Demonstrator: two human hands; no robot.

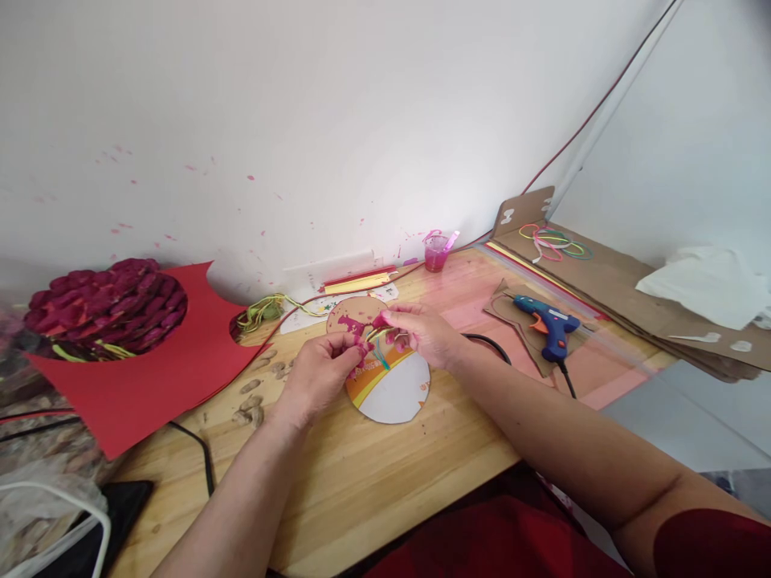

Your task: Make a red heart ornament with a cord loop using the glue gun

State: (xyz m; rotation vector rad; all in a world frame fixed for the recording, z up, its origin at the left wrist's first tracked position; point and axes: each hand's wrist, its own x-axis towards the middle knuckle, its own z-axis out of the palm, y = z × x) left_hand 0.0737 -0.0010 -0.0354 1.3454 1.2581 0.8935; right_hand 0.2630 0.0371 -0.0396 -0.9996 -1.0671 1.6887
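My left hand (pixel 328 365) is closed in a pinch on a small magenta piece whose kind I cannot make out. My right hand (pixel 425 333), also pinching, grips thin yellow-green yarn (pixel 378 331) close to the left fingertips. Magenta stains mark the fingertips of both hands. Under them lies a round cardboard disc (pixel 391 397), white with an orange and yellow printed band. Blue-green strands (pixel 381 355) rest over its upper part. Just behind the hands is a brown disc (pixel 355 309) spotted with magenta, partly covered by them.
Left stand red card (pixel 214 353), a mound of magenta pieces (pixel 108 305), a green-yellow yarn bundle (pixel 268 311) and peanut shells (pixel 250 411). A cup of pink liquid (pixel 434 257) is by the wall. Right, a blue glue gun (pixel 548 321) lies on cardboard, its cord trailing frontward.
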